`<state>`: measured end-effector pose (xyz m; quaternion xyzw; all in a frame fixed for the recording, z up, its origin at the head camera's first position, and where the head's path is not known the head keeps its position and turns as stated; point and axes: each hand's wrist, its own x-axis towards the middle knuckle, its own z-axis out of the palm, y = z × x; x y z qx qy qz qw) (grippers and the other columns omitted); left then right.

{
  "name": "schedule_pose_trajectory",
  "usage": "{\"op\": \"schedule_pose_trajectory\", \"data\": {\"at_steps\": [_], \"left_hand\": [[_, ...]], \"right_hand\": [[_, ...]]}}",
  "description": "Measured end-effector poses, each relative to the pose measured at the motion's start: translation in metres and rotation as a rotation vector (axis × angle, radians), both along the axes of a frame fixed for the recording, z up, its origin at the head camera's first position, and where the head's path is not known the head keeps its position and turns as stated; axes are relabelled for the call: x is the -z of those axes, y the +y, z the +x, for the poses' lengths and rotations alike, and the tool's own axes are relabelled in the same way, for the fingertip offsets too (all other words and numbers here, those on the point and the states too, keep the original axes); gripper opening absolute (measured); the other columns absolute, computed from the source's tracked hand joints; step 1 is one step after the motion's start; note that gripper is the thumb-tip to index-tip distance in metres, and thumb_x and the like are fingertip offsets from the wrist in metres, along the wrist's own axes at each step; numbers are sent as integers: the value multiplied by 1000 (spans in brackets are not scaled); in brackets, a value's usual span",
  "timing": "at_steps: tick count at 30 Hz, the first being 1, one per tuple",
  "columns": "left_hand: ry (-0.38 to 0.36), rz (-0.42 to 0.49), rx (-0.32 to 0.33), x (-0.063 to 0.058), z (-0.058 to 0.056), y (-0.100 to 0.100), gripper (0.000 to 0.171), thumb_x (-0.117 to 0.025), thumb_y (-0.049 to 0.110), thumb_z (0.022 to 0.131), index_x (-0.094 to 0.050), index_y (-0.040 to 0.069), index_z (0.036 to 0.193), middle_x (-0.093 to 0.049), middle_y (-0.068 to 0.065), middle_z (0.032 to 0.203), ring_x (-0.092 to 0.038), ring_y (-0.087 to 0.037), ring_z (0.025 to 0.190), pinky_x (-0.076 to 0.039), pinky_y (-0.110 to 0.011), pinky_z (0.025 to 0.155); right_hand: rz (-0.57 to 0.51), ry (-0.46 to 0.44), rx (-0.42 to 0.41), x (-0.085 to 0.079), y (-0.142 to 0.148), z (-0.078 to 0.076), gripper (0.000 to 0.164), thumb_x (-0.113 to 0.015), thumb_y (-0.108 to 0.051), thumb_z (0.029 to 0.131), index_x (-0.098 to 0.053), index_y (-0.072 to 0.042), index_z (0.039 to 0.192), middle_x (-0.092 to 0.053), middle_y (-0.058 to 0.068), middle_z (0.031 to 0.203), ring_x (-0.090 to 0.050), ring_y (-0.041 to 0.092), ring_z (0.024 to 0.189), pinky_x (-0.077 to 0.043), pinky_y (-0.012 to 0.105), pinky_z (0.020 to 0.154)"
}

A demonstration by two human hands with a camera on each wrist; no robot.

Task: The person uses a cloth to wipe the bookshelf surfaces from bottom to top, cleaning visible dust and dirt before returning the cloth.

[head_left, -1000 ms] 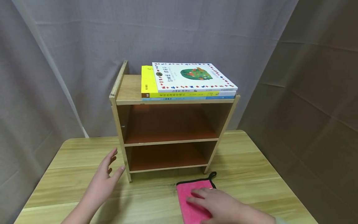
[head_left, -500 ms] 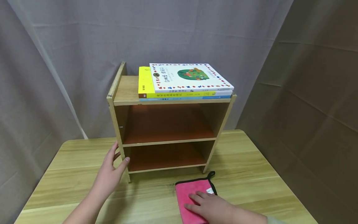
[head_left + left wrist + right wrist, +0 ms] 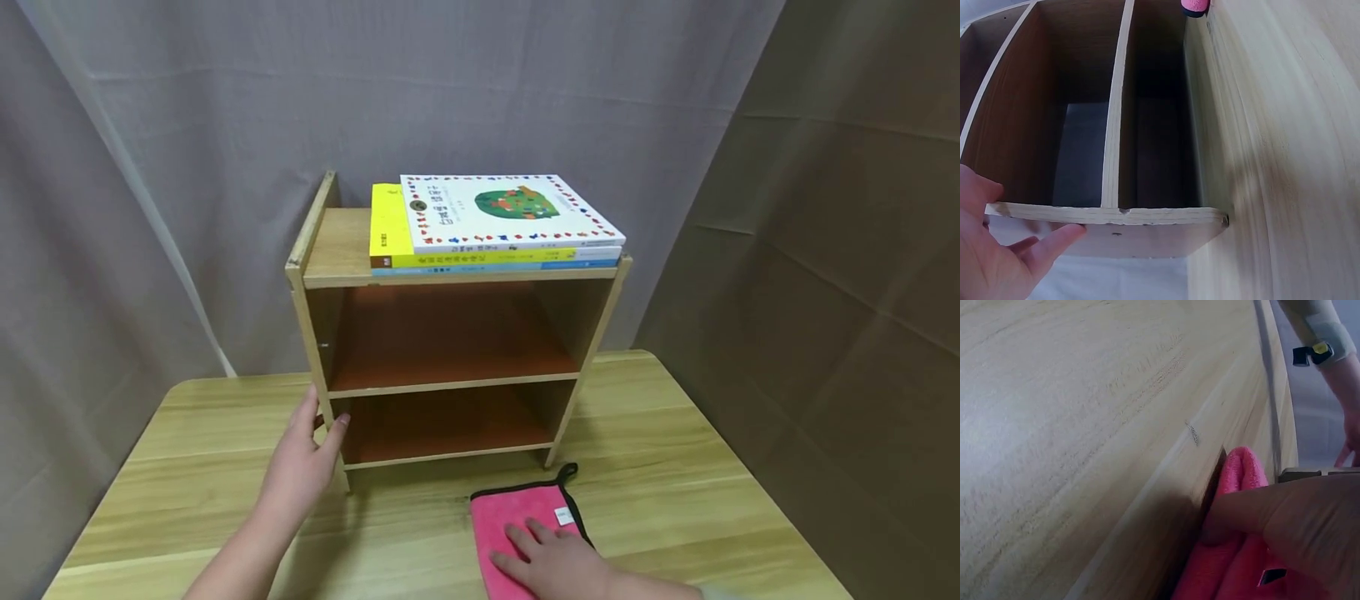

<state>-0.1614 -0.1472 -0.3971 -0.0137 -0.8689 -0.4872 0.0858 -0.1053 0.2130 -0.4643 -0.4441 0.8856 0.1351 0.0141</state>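
Cloth (image 3: 517, 506), bright pink, folded, black-edged, white-tagged

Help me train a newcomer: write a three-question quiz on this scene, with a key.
1. Which hand holds the side of the shelf?
2. True or false: the yellow book lies on top of the white one.
3. Where does the cloth lie? A) inside the shelf; B) on the table; C) on top of the shelf.

Key:
1. The left hand.
2. False; the white book lies on the yellow book.
3. B.
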Motion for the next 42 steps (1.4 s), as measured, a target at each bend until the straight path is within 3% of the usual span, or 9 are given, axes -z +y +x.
{"op": "schedule_pose_trajectory", "data": {"at_steps": [5,8,12,19,25,30,33,38,42], "left_hand": [[-1,-23,-2,3,0,0,65,-45,44,104,-9,42,158,-19,-12,163,-37,-43,138,-40,-65,101],[4,-31,-2,5,-1,0,65,-44,45,104,-10,40,158,-21,-14,162,-37,-44,137,-38,-65,102],[-1,-38,-4,5,0,1,65,-44,46,104,-10,37,159,-21,-14,162,-37,-44,138,-36,-65,104],[-1,-56,-19,4,1,2,65,-42,46,104,-9,34,160,-25,-18,159,-37,-44,137,-35,-66,104],[20,-70,-20,5,0,2,64,-42,44,105,-11,32,160,-28,-19,157,-38,-45,136,-36,-67,103],[38,-85,-17,6,0,3,63,-42,42,105,-13,30,160,-30,-19,156,-39,-45,135,-36,-67,103],[43,-97,-19,7,-1,3,62,-42,43,105,-14,29,160,-32,-19,155,-40,-45,135,-37,-67,102],[44,-102,-21,7,0,3,63,-41,44,105,-13,28,160,-34,-19,154,-40,-45,135,-36,-67,103],[50,-102,-21,7,1,4,63,-41,44,105,-13,28,160,-34,-20,153,-40,-45,135,-35,-66,104]], "right_hand": [[-104,53,-52,-2,-1,-3,52,-49,-65,94,-63,-29,129,-59,0,105,-55,15,89,-46,22,56],[-181,76,-73,-6,-2,-5,27,-70,-41,87,-68,-28,111,-48,-7,85,-40,8,73,-31,17,48],[-221,69,-59,-10,-3,-7,28,-77,-16,71,-65,-25,95,-48,-11,79,-40,7,68,-33,18,50],[-371,85,-53,-7,3,-20,18,-67,-12,83,-59,-21,96,-56,-13,82,-57,4,75,-48,23,63],[-452,196,-180,-1,11,-39,21,-68,-19,77,-54,-21,93,-46,-17,73,-45,-1,61,-37,18,50],[-471,251,-241,4,15,-47,32,-75,-45,82,-56,-22,95,-49,-17,74,-45,-1,57,-34,18,46],[-444,237,-211,6,15,-46,42,-77,-54,77,-57,-24,99,-52,-17,77,-49,-2,59,-38,19,49],[-411,169,-82,3,14,-43,53,-81,-46,73,-60,-21,114,-64,-13,93,-61,3,74,-48,24,58],[-354,116,48,-3,14,-39,69,-82,-44,70,-60,-17,130,-63,-4,107,-64,13,92,-54,31,66]]}}
